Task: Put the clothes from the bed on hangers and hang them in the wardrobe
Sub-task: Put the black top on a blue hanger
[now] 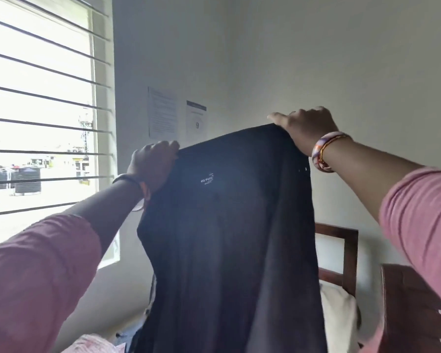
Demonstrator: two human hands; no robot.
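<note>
From your head camera, you hold a dark garment (pixel 229 238) up in front of you by its top edge. Your left hand (pixel 152 165) grips the left corner, your right hand (pixel 304 129) pinches the right corner, slightly higher. The cloth hangs down, its lower part out of frame, hiding most of the bed (pixel 338 309). A window (pixel 39 118) is on the left, two paper sheets (pixel 176 118) on the wall behind.
</note>
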